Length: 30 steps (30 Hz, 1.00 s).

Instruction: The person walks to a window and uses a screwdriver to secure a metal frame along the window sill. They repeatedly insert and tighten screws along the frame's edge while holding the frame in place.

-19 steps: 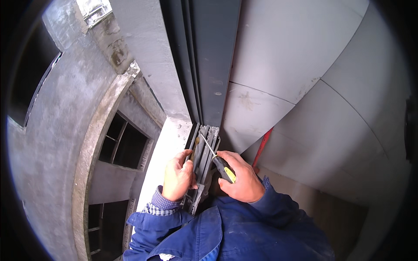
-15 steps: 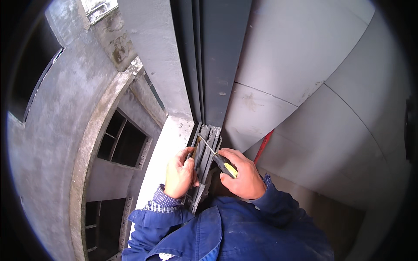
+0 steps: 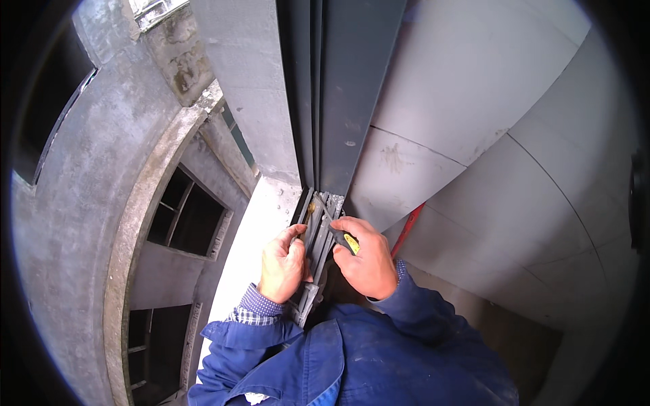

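My right hand (image 3: 369, 260) is closed around the black and yellow handle of a screwdriver (image 3: 350, 243). Its thin metal shaft slants up and left into the grooves of the dusty grey bottom track (image 3: 318, 233) of a window frame. On the track's left side, my left hand (image 3: 279, 265) has its thumb and fingers pinched together at the edge. What sits between those fingertips, if anything, is too small to make out. A small brownish-yellow piece (image 3: 311, 208) shows in the groove near the screwdriver's tip.
The dark grey upright window frame (image 3: 352, 88) rises from the track's far end. A pale ledge (image 3: 244, 247) runs along the left, beyond which stands a concrete building (image 3: 115, 135) with dark window openings. At right are light wall panels (image 3: 467, 88) and a red bar (image 3: 409, 227).
My right hand and the screwdriver have shifted up and slightly left, and the shaft now stands steeper in the track. My left hand stays nearly where it was.
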Available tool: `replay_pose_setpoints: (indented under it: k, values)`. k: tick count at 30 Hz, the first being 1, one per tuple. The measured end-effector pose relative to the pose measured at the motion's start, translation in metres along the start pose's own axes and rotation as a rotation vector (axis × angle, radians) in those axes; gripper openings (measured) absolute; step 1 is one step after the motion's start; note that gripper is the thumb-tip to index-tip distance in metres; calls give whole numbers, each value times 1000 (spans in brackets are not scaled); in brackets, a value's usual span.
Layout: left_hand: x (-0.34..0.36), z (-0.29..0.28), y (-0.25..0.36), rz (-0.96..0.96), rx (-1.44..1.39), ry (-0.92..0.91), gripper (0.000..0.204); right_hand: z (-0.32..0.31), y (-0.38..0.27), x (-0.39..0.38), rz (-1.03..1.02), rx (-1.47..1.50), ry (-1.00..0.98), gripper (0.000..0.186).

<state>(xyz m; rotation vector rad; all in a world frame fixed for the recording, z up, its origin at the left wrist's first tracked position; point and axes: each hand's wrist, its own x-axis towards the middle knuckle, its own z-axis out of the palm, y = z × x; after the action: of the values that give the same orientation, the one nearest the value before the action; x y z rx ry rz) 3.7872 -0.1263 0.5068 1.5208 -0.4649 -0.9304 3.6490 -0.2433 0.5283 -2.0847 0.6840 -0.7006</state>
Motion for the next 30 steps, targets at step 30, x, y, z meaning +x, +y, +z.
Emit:
replay_pose_setpoints:
  k: [30]
  values:
    - [0, -2, -9, 20, -42, 25, 31, 39, 10, -2, -366, -46, 167, 50]
